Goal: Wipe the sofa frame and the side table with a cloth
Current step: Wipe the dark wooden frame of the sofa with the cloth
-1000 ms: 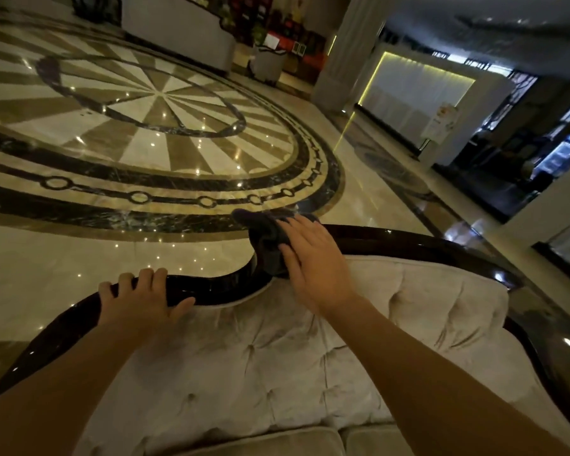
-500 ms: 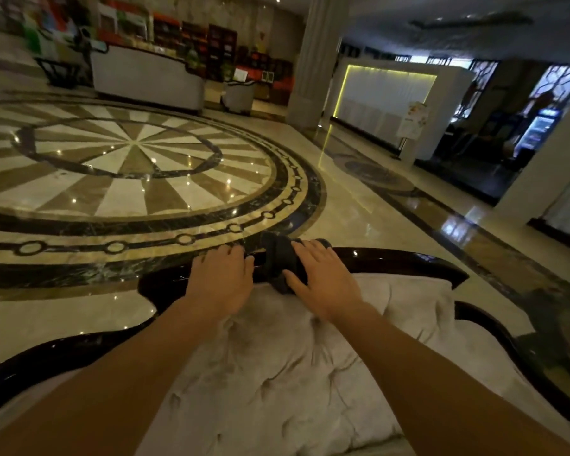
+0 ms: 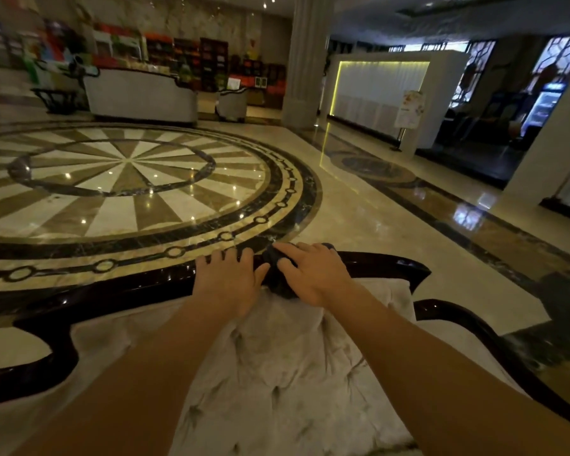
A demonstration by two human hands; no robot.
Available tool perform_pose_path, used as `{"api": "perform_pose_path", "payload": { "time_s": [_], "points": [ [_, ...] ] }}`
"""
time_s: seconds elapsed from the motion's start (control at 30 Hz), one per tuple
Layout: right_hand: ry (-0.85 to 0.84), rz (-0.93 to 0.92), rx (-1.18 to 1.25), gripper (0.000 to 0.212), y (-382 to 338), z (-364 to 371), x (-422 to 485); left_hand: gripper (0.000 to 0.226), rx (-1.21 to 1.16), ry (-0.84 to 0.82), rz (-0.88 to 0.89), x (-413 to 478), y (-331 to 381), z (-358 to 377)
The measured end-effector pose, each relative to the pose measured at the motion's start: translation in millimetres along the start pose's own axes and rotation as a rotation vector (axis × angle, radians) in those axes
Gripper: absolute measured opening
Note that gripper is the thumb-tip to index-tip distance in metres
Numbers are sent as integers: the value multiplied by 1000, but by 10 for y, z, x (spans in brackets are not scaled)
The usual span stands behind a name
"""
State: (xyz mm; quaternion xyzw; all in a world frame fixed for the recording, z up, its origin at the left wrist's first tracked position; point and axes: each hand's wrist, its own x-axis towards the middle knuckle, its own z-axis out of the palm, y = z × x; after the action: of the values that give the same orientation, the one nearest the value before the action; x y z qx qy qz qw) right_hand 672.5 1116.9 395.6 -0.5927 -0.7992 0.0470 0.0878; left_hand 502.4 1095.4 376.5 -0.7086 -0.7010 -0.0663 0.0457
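Wiping of the sofa frame is the step in hand, as I judge it. At 12 o'clock from the person, on the top of the dark glossy wood rail, the right hand lies flat on a dark cloth and presses it down, with the fingers spread and a little bent over it. The cloth is bunched and hangs partly over the pale tufted cushion of the back. The left hand rests just beside it, at 11 o'clock, open with fingers spread on the rail, its thumb close to the cloth; it holds nothing. The side table is not in view, so this part of the task seems not yet done. The next move probably calls for sliding the cloth along the rail, toward 2 o'clock where the frame curves down, or toward 9 o'clock. The pressure should stay on the wood and not drag over the cushion fabric.
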Motion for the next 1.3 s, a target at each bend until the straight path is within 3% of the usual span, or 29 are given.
{"api": "perform_pose_path", "payload": {
  "time_s": [0.13,0.23,0.33,0.43,0.5,0.6,0.73,0.93,1.07,1.17,1.3],
  "points": [
    [135,49,-65,48,-319,227,57,53,-30,37,5,-20,-56,45],
    [156,36,-134,44,-30,197,26,50,-86,42,27,-1,-100,25],
    [89,300,-53,29,661,88,9,53,-76,26,52,-25,-96,12],
    [77,461,40,35,839,94,62,56,-50,0,39,2,-51,17],
    [113,431,22,43,511,147,122,56,-51,-13,39,24,-22,42],
    [242,141,-47,52,-72,297,79,55,-48,-20,3,69,-33,37],
    [253,-77,-28,59,66,221,6,55,-43,-49,-43,80,31,23],
    [190,140,-56,31,1455,109,33,58,-21,-268,-208,323,314,-121],
    [222,147,23,29,2050,165,74,50,68,-228,-147,487,1059,-100],
    [252,100,53,33,2469,204,72,47,161,-142,13,672,2025,111],
    [350,15,239,29,3263,356,38,51,169,-117,52,944,3282,370]
  ]
}}
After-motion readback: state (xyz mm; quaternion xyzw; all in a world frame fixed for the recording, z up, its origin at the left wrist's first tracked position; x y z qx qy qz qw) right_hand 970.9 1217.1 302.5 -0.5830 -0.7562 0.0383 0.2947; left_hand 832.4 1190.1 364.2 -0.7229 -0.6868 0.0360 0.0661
